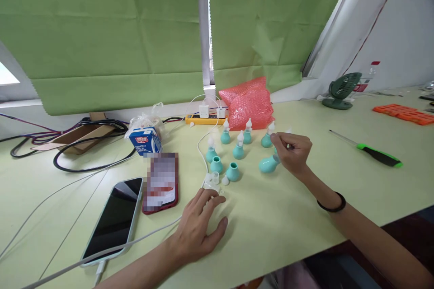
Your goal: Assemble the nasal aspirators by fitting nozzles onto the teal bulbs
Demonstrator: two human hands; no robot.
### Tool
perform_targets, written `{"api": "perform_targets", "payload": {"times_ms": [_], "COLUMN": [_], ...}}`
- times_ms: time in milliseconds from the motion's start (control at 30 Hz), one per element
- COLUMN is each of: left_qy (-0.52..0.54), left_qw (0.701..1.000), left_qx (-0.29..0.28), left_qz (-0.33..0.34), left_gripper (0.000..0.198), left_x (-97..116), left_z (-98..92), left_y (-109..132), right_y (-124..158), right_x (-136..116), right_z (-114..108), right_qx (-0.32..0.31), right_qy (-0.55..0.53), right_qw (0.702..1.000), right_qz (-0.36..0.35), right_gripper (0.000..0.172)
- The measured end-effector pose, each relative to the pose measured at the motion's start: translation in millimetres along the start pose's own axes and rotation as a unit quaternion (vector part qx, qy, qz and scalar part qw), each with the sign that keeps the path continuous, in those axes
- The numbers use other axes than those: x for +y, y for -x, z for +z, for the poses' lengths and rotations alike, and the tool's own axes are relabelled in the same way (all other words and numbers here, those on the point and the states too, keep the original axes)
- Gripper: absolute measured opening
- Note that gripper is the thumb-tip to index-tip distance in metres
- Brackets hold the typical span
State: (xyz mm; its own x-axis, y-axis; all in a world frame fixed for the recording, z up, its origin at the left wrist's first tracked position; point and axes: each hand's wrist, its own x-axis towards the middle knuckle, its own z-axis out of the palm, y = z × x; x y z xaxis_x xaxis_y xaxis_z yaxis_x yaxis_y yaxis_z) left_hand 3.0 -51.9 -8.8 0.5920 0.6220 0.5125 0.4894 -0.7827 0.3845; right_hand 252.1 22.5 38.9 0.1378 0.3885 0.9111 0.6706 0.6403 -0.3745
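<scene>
My left hand is low over the table, fingers spread, its fingertips beside small clear plastic parts. My right hand is closed; whatever is inside its fingers is hidden. Close to it, a teal squeeze bulb is tilted on its side, its translucent neck running behind the hand. An upright teal bulb with a clear tip stands at the right fingertips. Several more teal bulbs with clear tips stand to the left. Two teal bulbs, one at left and one at right, show open necks.
Two phones, a dark one and a red-cased one, lie at left near a blue milk carton. A white cable crosses the table. Behind are a power strip and pink bubble wrap. A screwdriver and fan are right.
</scene>
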Motion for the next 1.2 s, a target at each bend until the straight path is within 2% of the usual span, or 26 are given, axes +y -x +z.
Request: {"api": "perform_targets", "payload": {"times_ms": [67,167,233,300,367,433,467,533,600,633,667,700,767,833,867,933,1000,1100,1200], "left_qy": [0.022,0.044,0.042,0.027,0.015,0.014,0.017,0.022,0.025,0.029,0.037,0.048,0.074,0.103,0.117,0.146,0.175,0.210,0.222], "left_qw": [1.000,0.998,0.997,0.995,0.996,0.997,0.998,0.998,0.998,0.998,0.998,0.997,0.994,0.986,0.980,0.968,0.957,0.945,0.944], "left_qx": [-0.003,-0.032,-0.063,-0.083,-0.078,-0.066,-0.063,-0.061,-0.055,-0.050,-0.044,-0.035,-0.010,0.023,0.036,0.052,0.063,0.080,0.072], "left_qz": [0.002,0.012,0.027,0.045,0.049,0.029,0.017,-0.009,-0.027,-0.034,-0.037,-0.043,-0.075,-0.129,-0.156,-0.197,-0.223,-0.236,-0.235], "left_gripper": [0.034,0.049,0.060,0.057,0.041,0.029,0.027,0.028,0.030,0.030,0.030,0.029,0.028,0.027,0.024,0.019,0.019,0.025,0.024], "left_x": [0,0,1,2,2,2,1,0,-1,-1,-1,-1,-1,-2,-3,-5,-6,-8,-8], "left_z": [-3.1,-6.4,-6.4,-4.6,-1.7,1.0,2.0,3.1,2.9,2.3,1.5,0.6,-1.1,-2.2,-2.4,-2.4,-2.3,-2.1,-1.3], "left_y": [1,0,-2,-3,-4,-3,-3,-3,-2,-2,-1,0,1,1,1,-1,-4,-9,-10], "right_y": [3,18,30,40,46,46,44,41,39,39,40,42,48,56,60,67,71,73,72], "right_x": [-30,-72,-93,-107,-113,-111,-109,-101,-92,-88,-84,-79,-70,-58,-52,-42,-37,-37,-40], "right_z": [0,9,19,30,40,48,51,55,58,59,58,57,53,47,46,45,48,54,56], "right_qx": [-0.024,-0.080,-0.108,-0.138,-0.166,-0.201,-0.223,-0.277,-0.328,-0.338,-0.336,-0.324,-0.284,-0.265,-0.264,-0.283,-0.307,-0.326,-0.339], "right_qy": [-0.097,-0.251,-0.316,-0.358,-0.382,-0.387,-0.386,-0.395,-0.412,-0.413,-0.405,-0.388,-0.331,-0.264,-0.229,-0.170,-0.115,-0.047,-0.013], "right_qw": [0.994,0.962,0.939,0.921,0.905,0.883,0.863,0.796,0.727,0.715,0.724,0.752,0.838,0.911,0.934,0.940,0.927,0.917,0.907], "right_qz": [0.040,0.071,0.076,0.070,0.088,0.172,0.237,0.366,0.441,0.452,0.446,0.424,0.328,0.170,0.079,-0.084,-0.180,-0.225,-0.250], "right_gripper": [0.041,0.039,0.037,0.036,0.036,0.038,0.038,0.037,0.034,0.033,0.033,0.033,0.032,0.030,0.029,0.026,0.025,0.020,0.013]}}
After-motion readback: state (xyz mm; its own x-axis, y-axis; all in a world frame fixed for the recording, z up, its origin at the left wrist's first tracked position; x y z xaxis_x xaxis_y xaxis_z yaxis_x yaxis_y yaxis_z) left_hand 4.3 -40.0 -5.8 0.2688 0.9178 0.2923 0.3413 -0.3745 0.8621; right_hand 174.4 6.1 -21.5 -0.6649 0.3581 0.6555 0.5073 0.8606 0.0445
